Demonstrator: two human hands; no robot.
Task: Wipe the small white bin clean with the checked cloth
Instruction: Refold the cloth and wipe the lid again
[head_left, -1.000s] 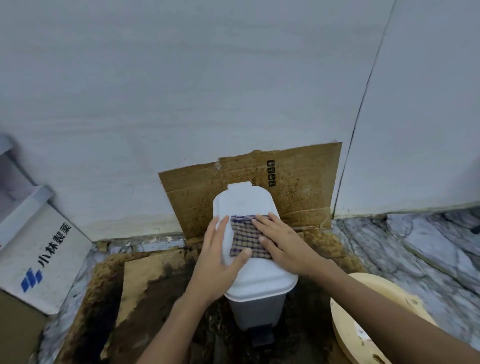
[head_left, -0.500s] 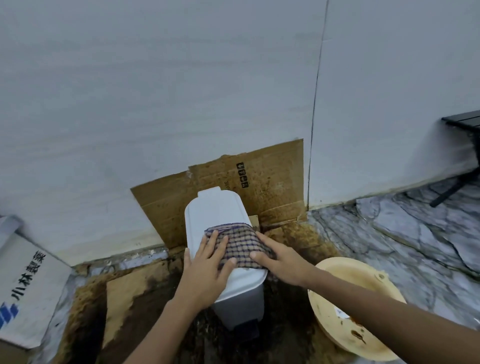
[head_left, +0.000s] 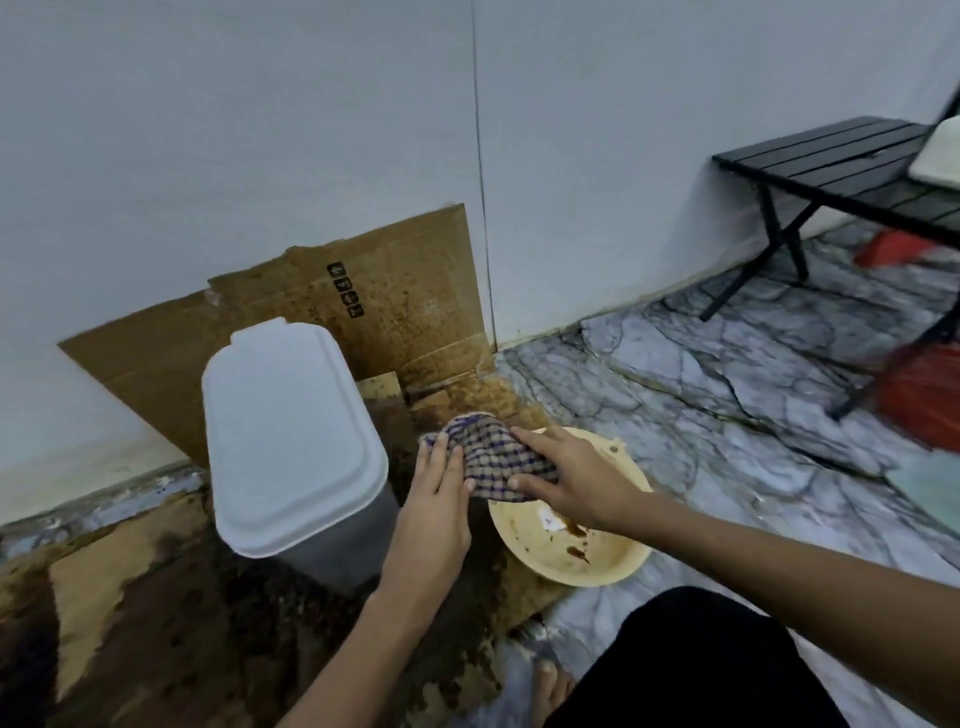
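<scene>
Checked cloth (head_left: 491, 462) sits pinched between both hands' grip, left hand (head_left: 434, 512) and right hand (head_left: 569, 480), at 3 o'clock of the white bin (head_left: 291, 441).

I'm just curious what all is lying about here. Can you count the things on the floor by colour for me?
White: 1, the small bin
Checked purple and cream: 1, the cloth, held in both hands over the basin
Cream: 1, the stained basin
Brown: 1, the cardboard against the wall
Black: 1, the slatted bench
Red: 2 blurred things by the bench
Total: 7
</scene>
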